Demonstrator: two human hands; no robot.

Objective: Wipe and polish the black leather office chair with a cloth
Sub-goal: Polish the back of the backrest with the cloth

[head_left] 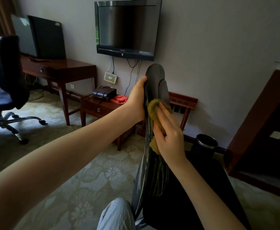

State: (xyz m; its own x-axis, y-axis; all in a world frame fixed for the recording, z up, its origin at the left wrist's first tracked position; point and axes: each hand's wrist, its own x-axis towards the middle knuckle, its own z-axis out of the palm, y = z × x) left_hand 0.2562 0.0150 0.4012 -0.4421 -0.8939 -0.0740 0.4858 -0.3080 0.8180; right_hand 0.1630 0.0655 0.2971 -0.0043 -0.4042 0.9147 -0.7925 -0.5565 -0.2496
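Observation:
The black leather office chair (155, 83) stands right in front of me, its backrest seen edge-on and rising from bottom centre up to the wall. My left hand (138, 98) grips the left edge of the backrest near its top. My right hand (169, 130) presses an olive-yellow cloth (153, 107) flat against the backrest's right face, fingers spread over it. The chair's seat (185, 196) is a dark mass at the lower right.
A second office chair (6, 77) with a blue seat stands at the left by a wooden desk (57, 67) with a monitor. A wall TV (127, 29), a low table (99, 107) with a bag, a luggage rack (184, 100), a waste bin (205, 143) and a cabinet (268, 127) line the wall.

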